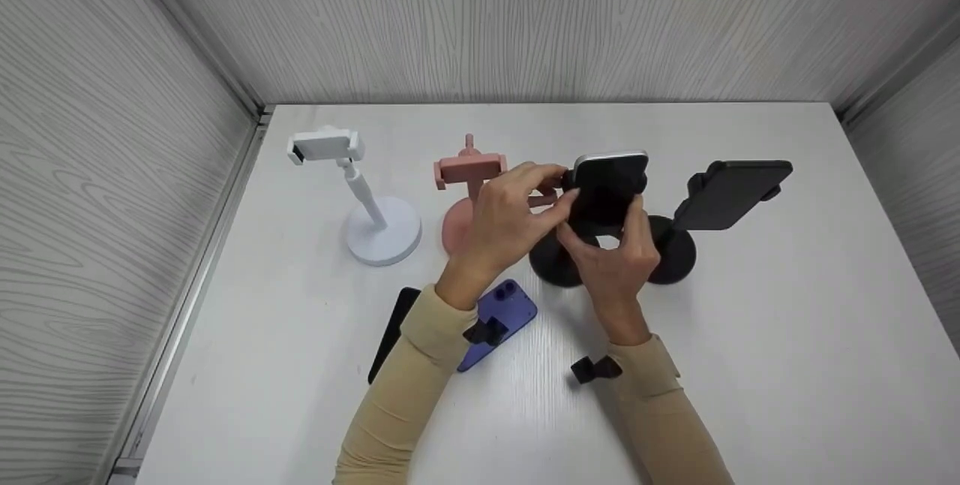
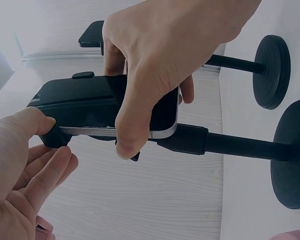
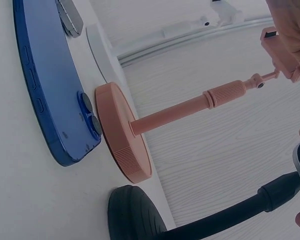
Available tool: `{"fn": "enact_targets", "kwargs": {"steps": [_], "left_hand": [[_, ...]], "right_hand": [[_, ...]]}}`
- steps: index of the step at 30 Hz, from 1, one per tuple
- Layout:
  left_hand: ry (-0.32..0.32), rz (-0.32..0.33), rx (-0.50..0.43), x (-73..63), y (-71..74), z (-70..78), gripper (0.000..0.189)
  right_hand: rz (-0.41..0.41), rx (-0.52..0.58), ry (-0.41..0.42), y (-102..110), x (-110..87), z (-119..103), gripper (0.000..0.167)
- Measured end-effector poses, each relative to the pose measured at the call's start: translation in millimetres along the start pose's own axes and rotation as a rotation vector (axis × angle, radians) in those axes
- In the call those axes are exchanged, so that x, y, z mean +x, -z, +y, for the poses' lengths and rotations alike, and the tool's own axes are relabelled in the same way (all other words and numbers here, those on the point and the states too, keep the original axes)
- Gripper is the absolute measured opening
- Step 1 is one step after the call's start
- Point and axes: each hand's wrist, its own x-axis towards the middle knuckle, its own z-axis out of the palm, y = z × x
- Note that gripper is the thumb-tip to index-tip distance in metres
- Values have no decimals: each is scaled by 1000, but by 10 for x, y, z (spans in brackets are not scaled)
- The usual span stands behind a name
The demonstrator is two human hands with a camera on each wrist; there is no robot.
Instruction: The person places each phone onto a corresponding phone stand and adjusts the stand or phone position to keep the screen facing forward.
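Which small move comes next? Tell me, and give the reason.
Probably let the left hand ease the black clamp arm snugly against the silver-edged phone while the right hand steadies it. The left hand pinches that arm at the phone's side, and the right hand grips the phone's lower end, so letting go before the clamp is seated might let it slip.

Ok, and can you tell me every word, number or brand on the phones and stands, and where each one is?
None: I can't read any words, numbers or brands.
Blue phone: dark marks on its back, too small to make out.
Silver-edged phone: dark screen, nothing readable.
Pink stand: ridges, no readable letters.
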Motion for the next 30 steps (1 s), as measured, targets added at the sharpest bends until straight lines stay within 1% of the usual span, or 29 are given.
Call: {"fn": "enact_targets", "kwargs": {"steps": [8, 21, 30], "left_hand": [[0, 4, 26, 0, -8, 6, 26], [9, 2, -1, 3, -23, -5, 27], [7, -2, -8, 11, -43, -12, 25]], "right_hand": [[-12, 6, -13, 6, 6, -22, 81], [3, -7, 2, 6, 9, -4, 81], [17, -45, -5, 15, 15, -3, 81]]}}
